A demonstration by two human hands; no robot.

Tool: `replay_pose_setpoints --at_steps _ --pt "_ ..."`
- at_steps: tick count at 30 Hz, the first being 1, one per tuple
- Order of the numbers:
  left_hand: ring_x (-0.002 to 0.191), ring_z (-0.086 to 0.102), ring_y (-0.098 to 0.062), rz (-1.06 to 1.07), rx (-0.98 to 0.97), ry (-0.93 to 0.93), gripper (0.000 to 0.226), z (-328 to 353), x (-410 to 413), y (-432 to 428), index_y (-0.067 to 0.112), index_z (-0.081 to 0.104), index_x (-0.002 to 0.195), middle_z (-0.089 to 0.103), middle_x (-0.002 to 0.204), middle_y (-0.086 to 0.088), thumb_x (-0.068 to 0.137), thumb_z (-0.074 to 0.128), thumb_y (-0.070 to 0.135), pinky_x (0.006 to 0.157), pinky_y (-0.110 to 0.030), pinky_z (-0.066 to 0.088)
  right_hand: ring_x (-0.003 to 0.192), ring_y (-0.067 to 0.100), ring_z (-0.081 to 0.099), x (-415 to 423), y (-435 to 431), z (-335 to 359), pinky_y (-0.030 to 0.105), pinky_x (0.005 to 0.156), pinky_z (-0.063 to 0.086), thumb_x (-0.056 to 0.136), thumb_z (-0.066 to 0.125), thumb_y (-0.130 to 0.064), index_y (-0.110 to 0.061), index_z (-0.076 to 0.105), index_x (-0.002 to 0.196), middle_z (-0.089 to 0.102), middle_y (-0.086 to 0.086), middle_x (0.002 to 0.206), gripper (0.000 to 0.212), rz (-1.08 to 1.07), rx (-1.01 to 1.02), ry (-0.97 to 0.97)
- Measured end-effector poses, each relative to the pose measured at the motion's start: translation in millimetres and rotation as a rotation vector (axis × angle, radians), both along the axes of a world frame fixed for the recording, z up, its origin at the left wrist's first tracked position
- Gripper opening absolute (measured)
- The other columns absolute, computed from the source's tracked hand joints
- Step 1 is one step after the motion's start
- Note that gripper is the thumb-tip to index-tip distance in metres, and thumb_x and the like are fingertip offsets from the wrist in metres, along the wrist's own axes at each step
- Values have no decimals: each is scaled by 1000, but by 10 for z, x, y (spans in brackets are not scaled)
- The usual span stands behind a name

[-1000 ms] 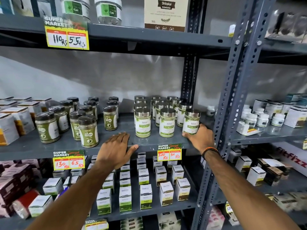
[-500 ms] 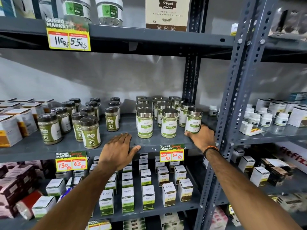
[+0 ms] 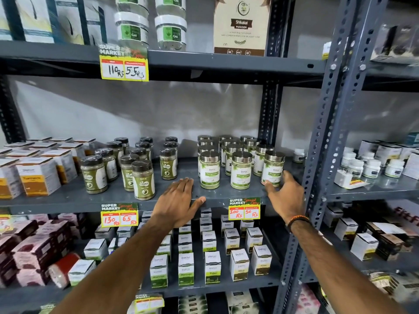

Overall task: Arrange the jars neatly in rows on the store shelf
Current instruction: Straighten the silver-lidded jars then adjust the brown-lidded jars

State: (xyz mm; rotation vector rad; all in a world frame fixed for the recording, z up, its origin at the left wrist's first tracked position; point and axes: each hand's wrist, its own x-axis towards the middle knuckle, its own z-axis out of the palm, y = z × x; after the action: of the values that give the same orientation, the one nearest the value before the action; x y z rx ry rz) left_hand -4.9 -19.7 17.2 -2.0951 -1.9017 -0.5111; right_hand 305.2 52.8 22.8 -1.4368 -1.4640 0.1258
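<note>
Silver-lidded jars with white and green labels stand in three rows on the grey middle shelf [image 3: 68,200]. The front ones are a left jar [image 3: 210,171], a middle jar [image 3: 240,172] and a right jar [image 3: 273,168]. My right hand [image 3: 286,196] grips the base of the right jar, thumb on its left and fingers on its right. My left hand [image 3: 175,200] lies flat and open on the shelf's front edge, just left of the left jar. Dark-lidded jars of green powder [image 3: 143,180] stand in looser rows further left.
Orange and white boxes [image 3: 38,175] fill the shelf's left end. A grey perforated upright [image 3: 322,155] rises right of my right hand, with small white tubs [image 3: 371,168] beyond it. Price tags [image 3: 244,208] hang on the shelf edge. White boxes [image 3: 186,268] fill the shelf below.
The view has tilted up a little. Both hands stay where they were, the right one still at the base of the right front jar, which has barely shifted.
</note>
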Motion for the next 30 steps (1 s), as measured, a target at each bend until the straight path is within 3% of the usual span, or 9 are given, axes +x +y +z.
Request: replay_pose_setpoints --at_steps 3,6,10,13,15,21,26,30 --pt "150 29 -28 -16 55 0 88 180 -15 -199 10 22 158 30 164 -14 97 19 73 121 -47 27 114 33 69 -194 -280 139 37 95 53 92 74 -35 -6 55 142 69 15 131 61 54 73 -70" --pt "152 23 -27 -23 113 21 84 418 -90 -430 13 18 159 24 167 -11 98 20 71 120 -47 23 125 26 64 -545 -540 292 31 102 48 94 73 -31 -5 54 143 64 13 139 59 215 137 -101" --pt "152 24 -27 7 200 63 81 696 -403 -811 12 21 159 25 166 -11 100 25 68 120 -44 23 121 13 64 -1168 -824 412 21 97 47 93 74 -35 -10 56 140 65 4 139 57 414 162 -82" --pt "148 31 -30 67 230 46 84 809 -820 -1065 11 29 156 34 163 -12 97 21 71 117 -49 31 116 10 64 -1662 -947 420 29 99 52 90 76 -37 -13 55 140 66 1 137 59 522 121 -36" --pt "147 32 -31 101 235 34 84 812 -1117 -1197 10 29 155 36 161 -14 97 22 71 117 -50 33 117 12 64 -1942 -992 396 27 96 51 89 78 -38 -14 53 142 64 1 138 63 567 82 -21" --pt "150 27 -29 280 174 -18 85 662 -1925 -1424 16 22 158 30 165 -9 95 21 74 116 -58 33 126 24 59 -2576 -921 263 42 104 51 82 80 -50 -16 46 146 58 4 145 79 565 -43 -78" --pt "150 26 -29 306 94 -39 88 374 -2359 -1310 8 22 158 28 165 -13 97 27 72 119 -46 28 136 29 51 -2790 -769 111 47 105 50 77 80 -61 -16 33 155 46 9 155 102 521 -139 -122" --pt "151 24 -30 296 31 -79 88 116 -2569 -1113 7 21 158 27 165 -16 98 29 71 122 -43 21 136 29 52 -2910 -693 43 43 107 48 70 83 -66 -16 29 157 45 9 158 114 515 -154 -130"
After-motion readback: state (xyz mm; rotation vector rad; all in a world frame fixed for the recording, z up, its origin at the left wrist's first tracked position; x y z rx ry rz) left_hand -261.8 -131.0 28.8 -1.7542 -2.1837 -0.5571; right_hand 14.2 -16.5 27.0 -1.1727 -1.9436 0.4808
